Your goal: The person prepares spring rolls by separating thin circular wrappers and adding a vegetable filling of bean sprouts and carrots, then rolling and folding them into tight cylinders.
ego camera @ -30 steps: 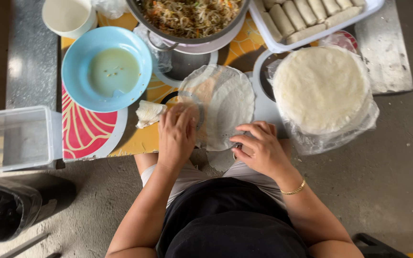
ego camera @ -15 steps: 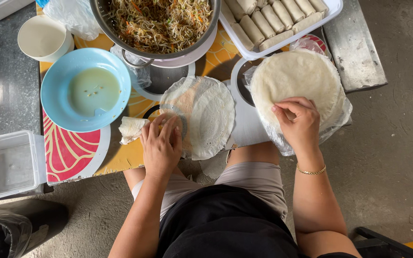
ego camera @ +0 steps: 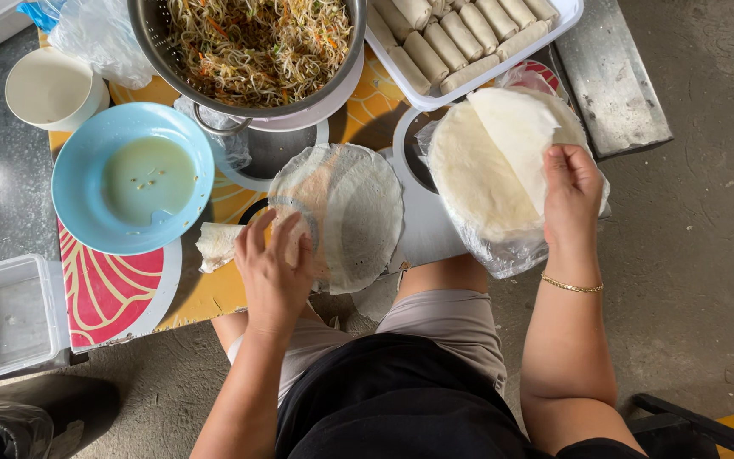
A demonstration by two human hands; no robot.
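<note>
Concrete floor (ego camera: 690,255) | patterned table (ego camera: 206,297) | right hand (ego camera: 573,191) lifting wrapper (ego camera: 516,140)

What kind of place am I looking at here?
Probably an informal food-prep spot on a low table over bare concrete floor, perhaps a home or street kitchen: a colander of noodle filling, a tray of finished rolls, a stack of round wrappers.

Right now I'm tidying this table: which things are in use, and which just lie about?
In use:
left hand on flat wrapper
right hand lifting top sheet off wrapper stack

Lying about:
blue bowl
white cup
clear box
</note>
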